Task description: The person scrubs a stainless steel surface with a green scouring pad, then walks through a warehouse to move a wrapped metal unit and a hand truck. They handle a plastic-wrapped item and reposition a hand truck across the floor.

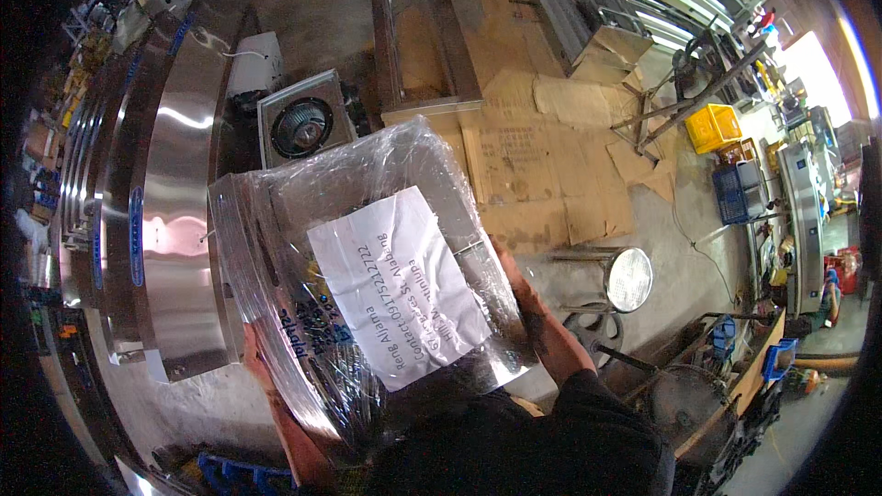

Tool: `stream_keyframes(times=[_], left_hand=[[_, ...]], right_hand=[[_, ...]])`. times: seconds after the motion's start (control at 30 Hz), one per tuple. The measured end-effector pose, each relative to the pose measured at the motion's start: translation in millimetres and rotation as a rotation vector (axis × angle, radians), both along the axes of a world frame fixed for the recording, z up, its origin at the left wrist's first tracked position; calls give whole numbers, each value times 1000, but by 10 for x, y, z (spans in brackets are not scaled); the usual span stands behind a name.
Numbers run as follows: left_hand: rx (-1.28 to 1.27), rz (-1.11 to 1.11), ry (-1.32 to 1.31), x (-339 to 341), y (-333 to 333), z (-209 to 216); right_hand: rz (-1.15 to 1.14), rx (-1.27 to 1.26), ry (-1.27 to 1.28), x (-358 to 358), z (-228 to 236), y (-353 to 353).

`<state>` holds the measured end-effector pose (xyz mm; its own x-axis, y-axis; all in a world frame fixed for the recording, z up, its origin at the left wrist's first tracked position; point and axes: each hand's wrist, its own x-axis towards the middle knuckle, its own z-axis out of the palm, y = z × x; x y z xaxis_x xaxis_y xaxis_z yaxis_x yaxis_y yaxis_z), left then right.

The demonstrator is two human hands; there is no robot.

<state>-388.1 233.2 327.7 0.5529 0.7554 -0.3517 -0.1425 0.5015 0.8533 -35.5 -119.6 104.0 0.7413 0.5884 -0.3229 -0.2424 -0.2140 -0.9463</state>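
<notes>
A large boxy metal piece wrapped in clear plastic film (pixel 367 165) fills the middle of the view, held up close to my body and tilted. Under the film or stuck on it lies a creased white paper sheet (pixel 400 294) with handwriting; dark marker writing runs along the package's left side. My left hand (pixel 254 347) holds the package's left edge, its fingers mostly hidden beneath. On the opposite edge, my right hand (pixel 514 277) grips the package from the side, fingers also largely out of sight.
Flattened cardboard (pixel 542 156) covers the floor ahead, beside a long metal frame (pixel 427 37). A fan unit (pixel 305 124) stands just beyond the package. Tall stainless panels (pixel 179 174) line the left. At right are a round-topped stool (pixel 629 280), a yellow crate (pixel 714 129) and a blue crate (pixel 730 193).
</notes>
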Motion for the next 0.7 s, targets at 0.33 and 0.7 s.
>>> stream_keyframes(times=[0.33, 0.7], left_hand=[[-5, -29, 108, 394, 218, 7], [189, -385, 263, 465, 1012, -322]], right_hand=[[-291, 338, 713, -42, 839, 99], [-722, 372, 675, -838, 976, -182]])
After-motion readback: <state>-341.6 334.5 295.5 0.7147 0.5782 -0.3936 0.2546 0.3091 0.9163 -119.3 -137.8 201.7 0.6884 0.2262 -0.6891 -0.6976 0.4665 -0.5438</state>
